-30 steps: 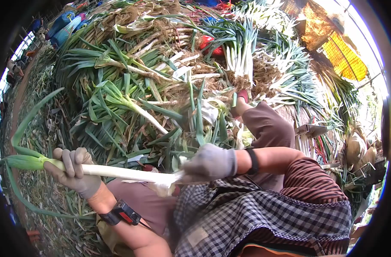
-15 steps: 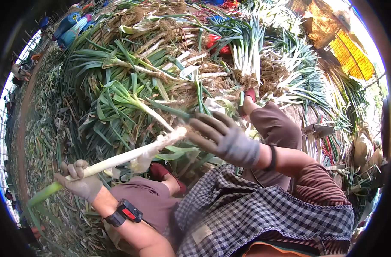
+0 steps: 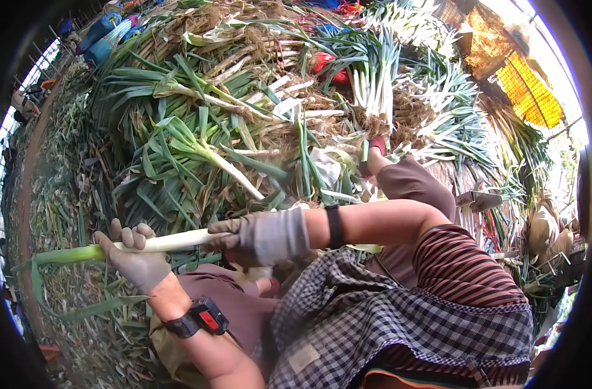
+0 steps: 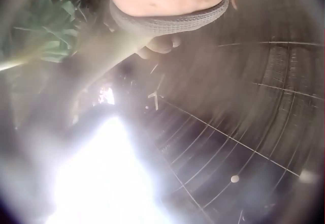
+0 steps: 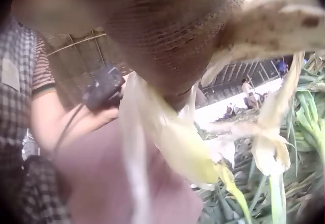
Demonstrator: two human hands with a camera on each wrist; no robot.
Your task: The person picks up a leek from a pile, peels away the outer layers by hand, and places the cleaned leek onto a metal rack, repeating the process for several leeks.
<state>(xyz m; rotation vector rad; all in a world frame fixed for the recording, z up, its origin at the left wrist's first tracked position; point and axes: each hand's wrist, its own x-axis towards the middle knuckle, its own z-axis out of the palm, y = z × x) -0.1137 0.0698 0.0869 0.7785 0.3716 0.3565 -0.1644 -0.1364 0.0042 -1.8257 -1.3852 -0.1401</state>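
In the head view, the gloved left hand grips a long leek near the start of its green part, fingers curled over the stalk. The gloved right hand is around the white stalk, hiding that part. Pale outer leaves hang under the right hand in the right wrist view, where a brown-stained white stalk extends past the glove. Glare fills much of the left wrist view; the leek runs below the left hand's cuff.
A large heap of leeks lies in front, with one loose leek on its near side. Bundled leeks stand beyond the feet. A metal piece is at the right; yellow netting hangs behind.
The right hand's spread fingers have closed round the stalk, and that hand has moved left towards the left hand. The leek has swung from a slant to nearly level.
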